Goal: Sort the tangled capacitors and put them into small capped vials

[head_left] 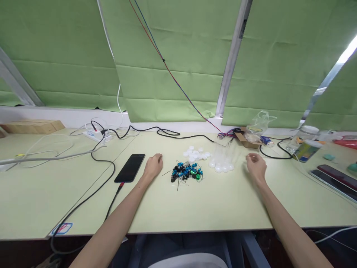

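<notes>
Head view: my left hand (pixel 153 166) and right hand (pixel 256 165) are loosely curled, holding nothing, either side of the blue, green and black wire-legged components (pixel 186 172). The sticker (pixel 63 227) writing is too small to read.

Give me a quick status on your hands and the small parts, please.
Left hand curled, beside phone. Right hand loose, empty, near clear tubes. Parts pile between them, untouched.

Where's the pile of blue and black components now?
Head view: the pile lies on the table between left hand and right hand, nearer the left, white caps just behind it.
</notes>
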Action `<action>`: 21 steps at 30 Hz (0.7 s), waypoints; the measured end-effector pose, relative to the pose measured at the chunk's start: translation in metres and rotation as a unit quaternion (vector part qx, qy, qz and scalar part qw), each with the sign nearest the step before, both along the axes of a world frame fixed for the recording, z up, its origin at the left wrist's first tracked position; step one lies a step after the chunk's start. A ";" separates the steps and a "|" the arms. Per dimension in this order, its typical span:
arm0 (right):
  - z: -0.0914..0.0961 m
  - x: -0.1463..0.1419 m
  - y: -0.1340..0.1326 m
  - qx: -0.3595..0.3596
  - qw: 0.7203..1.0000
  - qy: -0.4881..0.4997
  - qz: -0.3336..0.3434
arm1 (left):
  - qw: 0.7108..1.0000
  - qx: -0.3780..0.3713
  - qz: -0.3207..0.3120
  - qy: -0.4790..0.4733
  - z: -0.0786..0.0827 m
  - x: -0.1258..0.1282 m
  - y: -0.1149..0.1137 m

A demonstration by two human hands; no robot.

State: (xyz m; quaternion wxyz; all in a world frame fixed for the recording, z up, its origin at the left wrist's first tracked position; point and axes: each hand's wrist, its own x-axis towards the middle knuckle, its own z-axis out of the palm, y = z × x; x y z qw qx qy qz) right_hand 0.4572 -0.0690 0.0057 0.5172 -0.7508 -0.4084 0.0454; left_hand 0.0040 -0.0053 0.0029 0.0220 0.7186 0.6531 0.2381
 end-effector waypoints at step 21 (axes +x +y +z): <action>0.014 -0.158 -0.015 0.013 0.843 -0.245 0.478 | 0.998 0.045 -0.016 -0.029 0.009 0.005 -0.002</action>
